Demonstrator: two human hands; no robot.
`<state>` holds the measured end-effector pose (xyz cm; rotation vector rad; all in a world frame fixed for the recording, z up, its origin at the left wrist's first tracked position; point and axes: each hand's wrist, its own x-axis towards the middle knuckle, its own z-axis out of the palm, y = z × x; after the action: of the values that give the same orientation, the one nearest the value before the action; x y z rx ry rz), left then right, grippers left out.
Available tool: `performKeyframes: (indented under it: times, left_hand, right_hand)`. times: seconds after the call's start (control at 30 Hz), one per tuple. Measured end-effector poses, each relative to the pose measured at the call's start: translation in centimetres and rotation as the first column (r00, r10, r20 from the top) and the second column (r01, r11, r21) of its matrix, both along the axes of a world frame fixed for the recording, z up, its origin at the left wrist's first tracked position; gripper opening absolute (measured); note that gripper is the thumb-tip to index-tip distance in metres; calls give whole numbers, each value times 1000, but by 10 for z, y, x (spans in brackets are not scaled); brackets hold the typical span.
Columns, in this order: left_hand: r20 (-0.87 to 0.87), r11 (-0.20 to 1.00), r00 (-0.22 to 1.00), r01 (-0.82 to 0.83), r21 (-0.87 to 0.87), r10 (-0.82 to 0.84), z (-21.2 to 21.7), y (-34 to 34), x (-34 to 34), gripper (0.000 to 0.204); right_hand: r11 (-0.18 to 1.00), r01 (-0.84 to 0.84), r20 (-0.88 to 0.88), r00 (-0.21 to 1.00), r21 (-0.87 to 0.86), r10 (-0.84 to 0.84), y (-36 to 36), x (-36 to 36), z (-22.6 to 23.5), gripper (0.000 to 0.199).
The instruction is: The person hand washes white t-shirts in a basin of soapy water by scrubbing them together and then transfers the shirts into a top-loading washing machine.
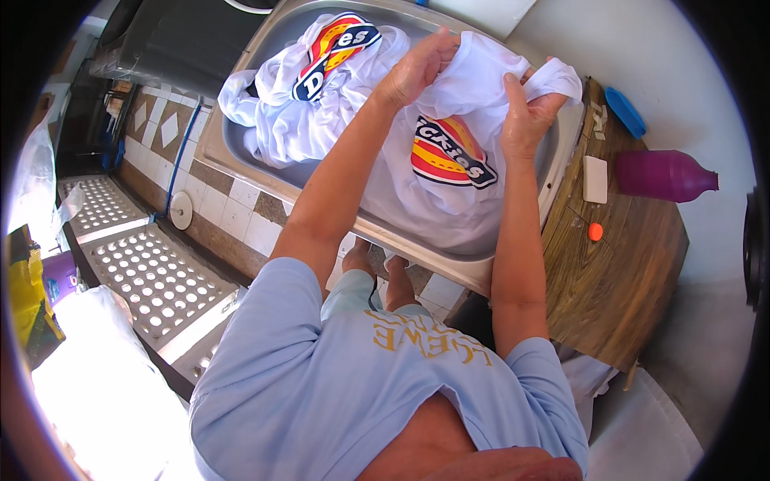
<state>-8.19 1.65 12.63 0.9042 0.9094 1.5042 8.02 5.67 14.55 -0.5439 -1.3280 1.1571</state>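
White cloth [481,68] spans both hands [527,124], arms [517,232] extended forward, right thumb [512,90] against it.

This looks like a washing spot in a home. White clothes [277,128] lie in a big metal sink [212,147] at twelve o'clock. A white bar [595,179], maybe soap, sits on a wooden top [622,264] near three o'clock. Floor tiles [168,128] show at ten o'clock.

I am wearing a light blue T-shirt [321,409] with loose short sleeves [261,321] and a V-shaped neckline [443,391]. Gold capital lettering [433,340] is running across its chest, appearing upside down. Pale shorts [350,294] are showing below, a thin dark line [372,300] edging them. My forearms [341,184] are showing bare.
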Motion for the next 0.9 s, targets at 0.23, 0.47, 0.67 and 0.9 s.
performKeyframes:
  times: [0.23,0.47,0.67,0.9]
  left_hand:
    - [-447,909,814,-219,355,371,-3,0,72,13]
    - [-753,869,483,-433,238,447,-10,15,52,15]
    - [-593,865,637,-283,414,493,16,-9,100,18]
    - [-240,873,935,121,-473,-260,38,-18,-41,72]
  right_hand:
    - [801,-227,-266,960,-554,88,25,0,-68,22]
    - [495,-356,-398,917,-792,22,-27,-27,-38,31]
    - [617,-427,-504,862,-661,57,0,5,-63,29]
    - [791,-168,-88,986,-588,144,23,94,65,25]
